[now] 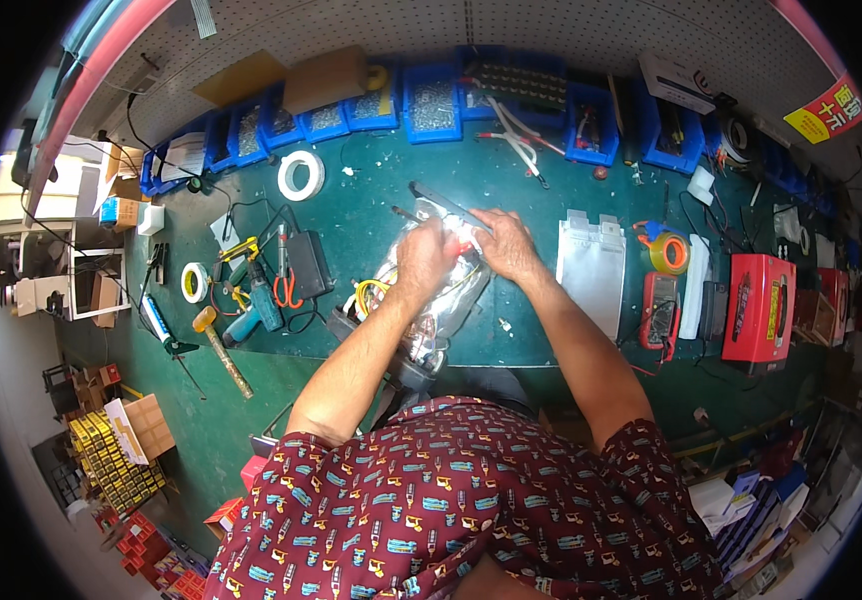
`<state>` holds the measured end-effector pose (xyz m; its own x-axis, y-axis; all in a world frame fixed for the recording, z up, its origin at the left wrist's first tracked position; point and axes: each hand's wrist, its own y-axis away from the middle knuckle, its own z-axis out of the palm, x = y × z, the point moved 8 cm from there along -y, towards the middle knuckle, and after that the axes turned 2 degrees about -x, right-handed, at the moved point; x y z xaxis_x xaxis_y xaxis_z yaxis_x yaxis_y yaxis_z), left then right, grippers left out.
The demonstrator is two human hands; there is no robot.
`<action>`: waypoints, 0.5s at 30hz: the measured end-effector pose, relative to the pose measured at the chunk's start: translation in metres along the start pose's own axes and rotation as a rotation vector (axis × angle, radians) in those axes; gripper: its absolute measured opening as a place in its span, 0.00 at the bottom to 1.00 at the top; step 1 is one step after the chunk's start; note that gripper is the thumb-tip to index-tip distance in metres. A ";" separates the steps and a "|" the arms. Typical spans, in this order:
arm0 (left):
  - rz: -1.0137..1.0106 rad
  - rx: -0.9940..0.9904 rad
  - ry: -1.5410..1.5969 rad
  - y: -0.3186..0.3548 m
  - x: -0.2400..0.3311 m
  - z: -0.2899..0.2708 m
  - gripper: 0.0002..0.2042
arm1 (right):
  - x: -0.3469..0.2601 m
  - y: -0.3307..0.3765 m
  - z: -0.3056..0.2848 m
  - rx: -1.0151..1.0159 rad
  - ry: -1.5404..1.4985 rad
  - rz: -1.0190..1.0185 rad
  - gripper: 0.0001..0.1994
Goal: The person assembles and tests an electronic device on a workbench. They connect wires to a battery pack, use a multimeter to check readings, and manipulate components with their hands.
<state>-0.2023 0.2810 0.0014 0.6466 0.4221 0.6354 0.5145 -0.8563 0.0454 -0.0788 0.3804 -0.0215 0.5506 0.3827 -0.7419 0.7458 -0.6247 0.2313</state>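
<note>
A shiny, clear-wrapped bundle [459, 290] with wires lies at the middle of the bench's front, partly under my hands. My left hand [425, 258] is closed over its upper part. A short dark tip sticks out beyond the fingers and a bit of red shows beside them; what the hand holds is mostly hidden. My right hand [508, 246] is closed on the near end of a narrow dark bar [448, 204], which slants away to the far left. Yellow wires [371, 296] curl out beside the bundle, left of my left forearm.
Blue bins [432, 105] of small parts line the back. On the left are a white tape roll [301, 176], a cordless drill [254, 305] and a hammer [221, 350]. On the right are a silver flat pack [591, 275], a red multimeter [660, 310] and a red box [759, 308].
</note>
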 end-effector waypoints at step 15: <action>0.009 0.053 0.023 0.005 -0.003 -0.001 0.09 | 0.002 -0.002 0.001 0.009 -0.009 -0.002 0.20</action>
<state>-0.2024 0.2756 0.0002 0.6388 0.4067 0.6531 0.5377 -0.8431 -0.0010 -0.0794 0.3821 -0.0240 0.5460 0.3777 -0.7478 0.7433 -0.6302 0.2244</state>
